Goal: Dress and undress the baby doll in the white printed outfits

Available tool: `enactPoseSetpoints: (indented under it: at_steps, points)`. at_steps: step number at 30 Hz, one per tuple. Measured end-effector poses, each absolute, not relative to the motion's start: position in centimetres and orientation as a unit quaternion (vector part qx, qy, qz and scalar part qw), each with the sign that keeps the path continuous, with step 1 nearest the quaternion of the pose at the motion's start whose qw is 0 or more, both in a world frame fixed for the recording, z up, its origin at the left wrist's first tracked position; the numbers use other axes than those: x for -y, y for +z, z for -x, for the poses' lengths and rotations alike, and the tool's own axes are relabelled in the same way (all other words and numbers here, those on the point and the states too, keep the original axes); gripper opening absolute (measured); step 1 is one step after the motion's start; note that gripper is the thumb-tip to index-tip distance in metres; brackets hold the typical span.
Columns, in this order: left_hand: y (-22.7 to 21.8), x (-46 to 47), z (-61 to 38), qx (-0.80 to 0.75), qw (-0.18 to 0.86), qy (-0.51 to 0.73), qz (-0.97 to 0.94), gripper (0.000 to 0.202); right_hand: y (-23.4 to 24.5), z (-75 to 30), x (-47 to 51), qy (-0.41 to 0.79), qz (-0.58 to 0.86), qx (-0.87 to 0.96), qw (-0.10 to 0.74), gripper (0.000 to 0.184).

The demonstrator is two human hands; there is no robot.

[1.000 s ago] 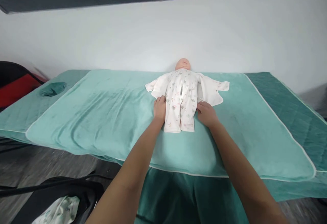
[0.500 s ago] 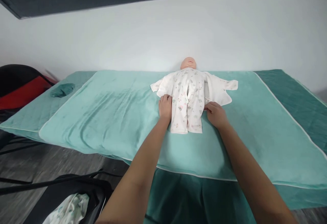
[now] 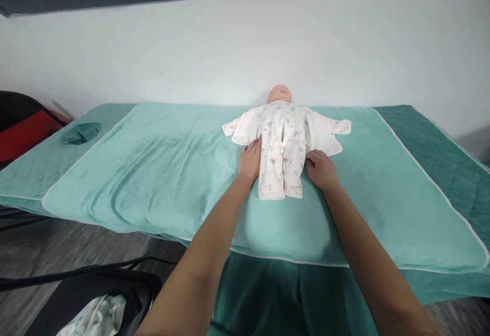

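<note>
A baby doll [image 3: 279,93] lies on its back on the bed, with its head near the wall. Under it spreads a white long-sleeved baby top [image 3: 322,130], opened out to both sides. Printed white baby pants [image 3: 272,162] lie over the doll's front, covering its body and legs. My left hand [image 3: 250,159] rests along the left edge of the pants, fingers stretched out. At the right edge, below the top's hem, my right hand [image 3: 320,168] has curled fingers closed on the side of the pants. Its fingertips are partly hidden.
The bed has a turquoise cover [image 3: 161,172] with a face hole [image 3: 81,133] at the left end. A white wall [image 3: 172,55] stands behind it. Lower left, a black chair [image 3: 132,285] holds a patterned cloth [image 3: 97,315]. A red and black object [image 3: 28,132] sits at far left.
My left hand has slid slightly up and inward along the pants, its fingers straighter. The left side of the pants has shifted a little right. The camera view has shifted slightly.
</note>
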State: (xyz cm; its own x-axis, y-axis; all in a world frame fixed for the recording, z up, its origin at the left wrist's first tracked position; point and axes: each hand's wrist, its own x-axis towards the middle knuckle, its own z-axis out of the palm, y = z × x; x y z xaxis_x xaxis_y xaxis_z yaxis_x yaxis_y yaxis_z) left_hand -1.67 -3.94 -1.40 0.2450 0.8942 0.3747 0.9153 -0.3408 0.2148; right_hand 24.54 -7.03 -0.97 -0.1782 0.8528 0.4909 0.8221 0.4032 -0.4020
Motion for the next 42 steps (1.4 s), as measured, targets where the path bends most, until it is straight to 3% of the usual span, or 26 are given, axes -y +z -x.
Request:
enactPoseSetpoints:
  at_steps: [10,14,17,23,30,38,42]
  points:
    - [-0.6,3.9,1.6,0.640,0.024,-0.183,0.746,0.032,-0.2,-23.5,11.0,0.108,0.476,0.738,0.465,0.011]
    - [-0.6,3.8,1.6,0.647,0.017,-0.187,0.739,0.029,-1.0,-22.8,15.4,0.157,0.462,0.753,0.441,0.037]
    - [-0.6,3.7,1.6,0.648,0.014,-0.188,0.738,0.029,-1.5,-22.0,17.5,0.124,0.477,0.769,0.408,0.050]
    - [-0.6,3.6,1.5,0.655,0.010,-0.183,0.733,0.029,-1.9,-21.0,17.4,0.047,0.491,0.784,0.377,0.040]
    - [-0.5,3.7,1.5,0.655,0.015,-0.190,0.731,0.028,-1.9,-21.3,17.6,0.020,0.463,0.780,0.420,0.029]
    - [-0.8,3.6,1.6,0.654,0.006,-0.202,0.729,0.026,-1.7,-21.0,18.4,0.072,0.503,0.749,0.425,0.019]
    - [-0.9,3.4,1.6,0.652,0.010,-0.205,0.730,0.024,-1.3,-20.7,19.3,0.020,0.485,0.745,0.457,0.021]
